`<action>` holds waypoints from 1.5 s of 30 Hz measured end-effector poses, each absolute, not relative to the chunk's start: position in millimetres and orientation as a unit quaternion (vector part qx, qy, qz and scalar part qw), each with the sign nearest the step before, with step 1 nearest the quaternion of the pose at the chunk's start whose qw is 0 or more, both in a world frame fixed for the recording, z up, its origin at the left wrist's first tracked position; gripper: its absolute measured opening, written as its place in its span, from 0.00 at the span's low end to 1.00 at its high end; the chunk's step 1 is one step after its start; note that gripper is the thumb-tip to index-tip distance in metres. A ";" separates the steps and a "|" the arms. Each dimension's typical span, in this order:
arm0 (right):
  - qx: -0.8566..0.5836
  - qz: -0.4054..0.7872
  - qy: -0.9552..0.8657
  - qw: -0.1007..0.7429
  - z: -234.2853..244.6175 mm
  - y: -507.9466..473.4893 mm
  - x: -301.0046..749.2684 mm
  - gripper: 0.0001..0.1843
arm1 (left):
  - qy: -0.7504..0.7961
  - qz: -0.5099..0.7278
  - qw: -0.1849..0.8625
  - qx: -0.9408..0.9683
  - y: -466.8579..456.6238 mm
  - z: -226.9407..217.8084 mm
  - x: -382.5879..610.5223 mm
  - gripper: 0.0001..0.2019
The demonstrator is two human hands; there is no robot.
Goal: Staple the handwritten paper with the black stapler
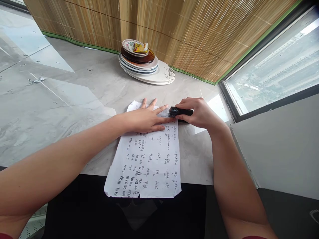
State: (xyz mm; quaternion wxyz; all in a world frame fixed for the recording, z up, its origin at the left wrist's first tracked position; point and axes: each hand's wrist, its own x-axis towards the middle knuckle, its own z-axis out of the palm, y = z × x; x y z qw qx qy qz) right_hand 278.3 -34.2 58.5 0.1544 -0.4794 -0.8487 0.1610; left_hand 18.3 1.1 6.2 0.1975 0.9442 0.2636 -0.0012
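A sheet of paper [159,159] covered in handwriting lies on the table, its near end reaching past the front edge. My left hand [147,119] rests flat on its upper part with fingers spread. At the sheet's upper right edge, my right hand [199,111] is wrapped around a black stapler [183,112]. The stapler's front end sits over the paper, close to my left fingertips. A small block of printed or drawn lines shows on the paper beside the stapler. Whether the stapler's jaws are pressed together cannot be made out.
A stack of plates [161,75] stands at the back, with a yellow snack packet [141,48] on top. Behind it hangs a bamboo blind [174,26]. Small silvery scraps [37,80] lie on the marbled table [82,86]. A window [274,66] borders the right side.
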 end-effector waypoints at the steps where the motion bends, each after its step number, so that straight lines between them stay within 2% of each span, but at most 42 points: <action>1: -0.480 0.158 -0.849 0.153 58.3 -34.2 277.9 0.08 | 0.263 -0.002 0.198 0.944 1.0 6.8 18.3 0.30; 7: -0.495 0.143 -0.846 0.134 56.0 -34.5 271.9 0.04 | 0.266 0.001 0.215 0.940 2.0 4.2 18.4 0.29; 15: -0.544 0.108 -0.830 0.052 57.8 -37.4 250.4 0.12 | 0.261 -0.005 0.195 0.945 2.4 1.7 18.1 0.28; 17: -0.536 0.113 -0.834 0.058 55.9 -36.0 252.2 0.12 | 0.261 -0.006 0.185 0.947 1.2 3.8 17.7 0.28; 21: -0.507 0.148 -0.838 0.140 50.5 -30.2 273.5 0.05 | 0.261 0.002 0.174 0.950 -0.2 5.9 16.7 0.28; 25: -0.546 0.126 -0.810 0.174 47.7 -24.4 299.9 0.08 | 0.264 0.024 0.169 0.949 4.8 2.9 14.8 0.30; 32: -0.653 0.072 -0.748 0.097 44.5 -22.3 302.0 0.14 | 0.268 0.051 0.132 0.953 15.8 0.1 8.3 0.25; 34: -0.710 0.010 -0.690 0.142 44.7 -21.7 295.8 0.14 | 0.266 0.059 0.132 0.953 17.1 -0.4 8.5 0.28; 36: -0.739 -0.048 -0.628 0.240 46.8 -23.1 286.5 0.15 | 0.281 0.087 0.139 0.945 19.6 -1.0 9.4 0.29; 38: -0.721 -0.056 -0.607 0.329 50.4 -28.5 270.7 0.15 | 0.322 0.145 0.143 0.924 24.2 -0.9 9.4 0.27; 39: -0.705 -0.030 -0.618 0.347 52.3 -33.1 259.5 0.15 | 0.348 0.185 0.143 0.908 27.3 -0.4 8.9 0.26; 41: -0.679 0.059 -0.656 0.325 54.2 -45.8 231.1 0.14 | 0.394 0.270 0.135 0.868 34.0 1.1 6.7 0.24; 42: -0.678 0.106 -0.669 0.287 53.7 -53.2 215.5 0.13 | 0.410 0.309 0.129 0.849 37.1 1.9 5.3 0.23; 45: -0.671 0.142 -0.700 0.199 45.4 -75.5 177.9 0.12 | 0.433 0.377 0.114 0.810 43.6 2.6 1.4 0.18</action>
